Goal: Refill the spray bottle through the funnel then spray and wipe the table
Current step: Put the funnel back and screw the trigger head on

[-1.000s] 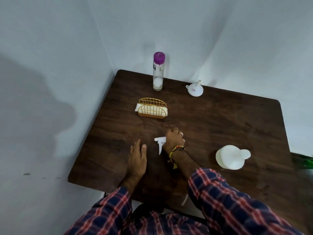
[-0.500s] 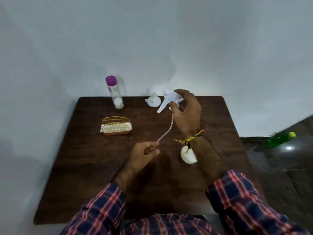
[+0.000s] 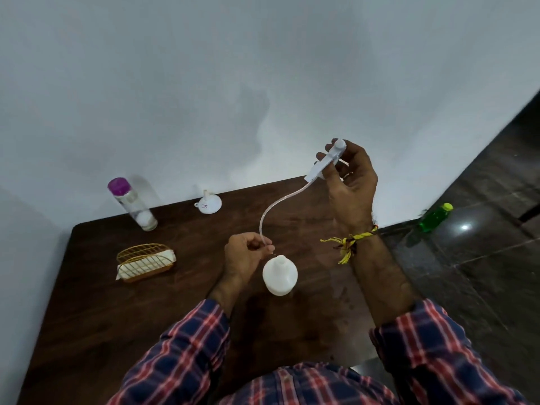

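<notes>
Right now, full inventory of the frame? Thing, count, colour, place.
spray head with dip tube: 1, white, held up over the far right table edge
spray bottle: 1, white, open neck, table centre
funnel: 1, white, upside down, far edge
clear bottle: 1, purple cap, far left corner
wire holder with napkins: 1, gold, left side
table: 1, dark brown
green bottle: 1, floor, right
left hand: pinches tube end
right hand: grips spray head

navy-red plaid sleeves (image 3: 175,355), yellow thread wristband (image 3: 347,244), perhaps braided
</notes>
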Demonstrator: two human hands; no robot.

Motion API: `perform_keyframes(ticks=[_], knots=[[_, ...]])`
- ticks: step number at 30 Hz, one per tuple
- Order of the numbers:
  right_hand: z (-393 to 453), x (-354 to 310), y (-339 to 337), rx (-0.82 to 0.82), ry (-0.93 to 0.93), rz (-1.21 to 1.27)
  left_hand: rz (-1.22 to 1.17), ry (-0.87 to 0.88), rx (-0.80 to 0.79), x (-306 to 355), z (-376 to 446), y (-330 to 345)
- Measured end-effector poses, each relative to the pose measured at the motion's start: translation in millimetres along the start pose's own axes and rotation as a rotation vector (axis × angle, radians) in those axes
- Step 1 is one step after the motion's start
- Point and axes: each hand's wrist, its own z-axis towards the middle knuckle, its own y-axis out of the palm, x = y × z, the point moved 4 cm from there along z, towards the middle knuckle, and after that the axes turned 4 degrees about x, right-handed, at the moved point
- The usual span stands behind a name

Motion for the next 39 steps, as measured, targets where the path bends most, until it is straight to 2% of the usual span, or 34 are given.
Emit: perform_keyframes(ticks=[12, 18, 21, 26, 31, 36, 39], knots=[[-4.3, 15.8, -37.3, -0.062, 0.050, 0.001, 0.175, 0.107, -0.036, -17.7, -11.3, 35.8], [-14.7, 15.9, -44.5, -0.201, 0.085, -0.062, 0.150, 0.078, -0.002, -26.2, -7.7, 38.5], [-19.9, 20.9, -45.0, -0.307, 0.096, -0.099, 0.129, 0.103, -0.073, -27.5, -8.5, 42.4], [-36.3, 49.4, -39.6, -0.459, 0.164, -0.180, 0.234, 0.210, -0.173, -39.1, -16.0, 52.9], [-67.8, 86.9, -28.3, -0.465, 0.162, -0.333, 0.091, 0.120, -0.130, -50.5, -21.3, 52.4], [-89.7, 115.8, -23.2, -0.447, 0.083, -0.452, 0.068, 0.084, -0.125, -58.6, -16.9, 53.0], [-96.2, 130.7, -18.8, -0.444, 0.057, -0.508, 0.082, 0.006, -0.137, -65.7, -14.4, 57.5]])
